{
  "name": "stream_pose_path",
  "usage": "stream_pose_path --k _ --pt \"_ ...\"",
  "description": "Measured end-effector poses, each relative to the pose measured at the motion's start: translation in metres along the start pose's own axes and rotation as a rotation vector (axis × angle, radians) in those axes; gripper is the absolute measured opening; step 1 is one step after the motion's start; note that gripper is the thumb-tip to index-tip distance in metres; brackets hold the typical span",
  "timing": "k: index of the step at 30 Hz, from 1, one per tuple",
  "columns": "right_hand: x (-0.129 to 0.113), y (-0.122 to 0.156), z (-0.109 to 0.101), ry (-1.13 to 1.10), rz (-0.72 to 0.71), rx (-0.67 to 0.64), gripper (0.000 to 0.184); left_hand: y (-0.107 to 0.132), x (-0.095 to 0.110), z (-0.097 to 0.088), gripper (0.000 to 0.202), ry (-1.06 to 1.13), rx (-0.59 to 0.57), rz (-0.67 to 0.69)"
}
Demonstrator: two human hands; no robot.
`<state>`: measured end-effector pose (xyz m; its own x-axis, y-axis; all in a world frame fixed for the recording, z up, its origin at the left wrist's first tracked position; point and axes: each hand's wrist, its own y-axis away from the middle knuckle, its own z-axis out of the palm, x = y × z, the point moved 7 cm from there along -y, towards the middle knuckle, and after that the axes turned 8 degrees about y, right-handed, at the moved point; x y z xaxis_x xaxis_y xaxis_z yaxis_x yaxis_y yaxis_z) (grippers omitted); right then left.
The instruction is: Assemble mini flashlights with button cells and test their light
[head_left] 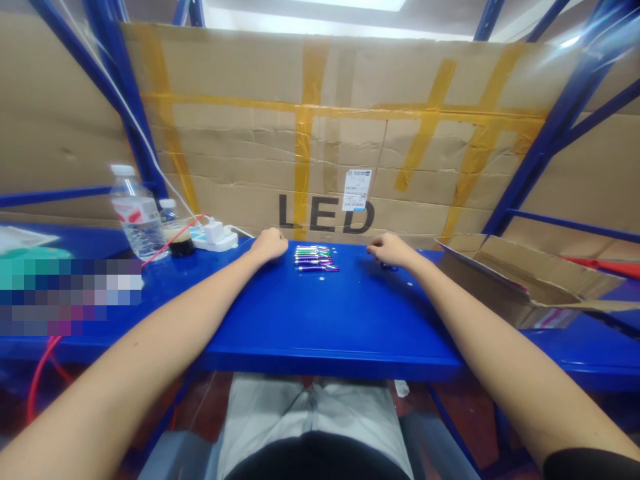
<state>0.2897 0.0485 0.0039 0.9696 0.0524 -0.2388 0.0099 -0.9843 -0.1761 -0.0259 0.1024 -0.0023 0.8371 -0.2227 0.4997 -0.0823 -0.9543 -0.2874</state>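
Both my arms reach forward over a blue table (320, 320). My left hand (270, 244) rests as a closed fist on the table, just left of a small row of coloured pen-like items (315, 259), green, white and purple. My right hand (390, 250) lies curled to the right of that row, its fingers over a small dark blue object (389, 267) that is mostly hidden. Whether either hand holds anything I cannot make out.
A big cardboard sheet (325, 133) marked "LED" stands behind the table. At the left are a water bottle (135, 213), a small dark jar (177, 233), a white power strip (215, 237) and a red cable (40, 373). An open cardboard box (520, 280) lies at the right.
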Motion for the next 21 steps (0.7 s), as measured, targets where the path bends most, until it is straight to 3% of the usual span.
stream_pose_path --k 6,9,11,14,17,21 --pt "-0.079 0.033 0.015 0.06 -0.493 0.153 0.021 0.003 0.005 -0.001 0.018 0.002 -0.001 0.035" --pt "-0.118 0.056 0.029 0.047 -0.74 0.171 0.029 0.005 0.009 0.0 0.019 0.02 -0.004 0.067" --pt "-0.133 0.064 0.038 0.051 -0.826 0.148 0.033 0.005 0.01 0.001 0.019 0.025 -0.007 0.079" --pt "-0.137 0.064 0.042 0.09 -0.845 0.135 0.026 0.005 0.007 0.001 0.018 0.031 -0.007 0.044" --pt "-0.125 0.055 0.035 0.139 -0.756 0.084 0.017 0.004 0.003 0.0 0.017 0.029 0.004 -0.006" --pt "-0.087 0.041 0.026 0.167 -0.536 -0.177 0.011 0.004 -0.001 -0.003 0.017 0.025 0.023 -0.036"
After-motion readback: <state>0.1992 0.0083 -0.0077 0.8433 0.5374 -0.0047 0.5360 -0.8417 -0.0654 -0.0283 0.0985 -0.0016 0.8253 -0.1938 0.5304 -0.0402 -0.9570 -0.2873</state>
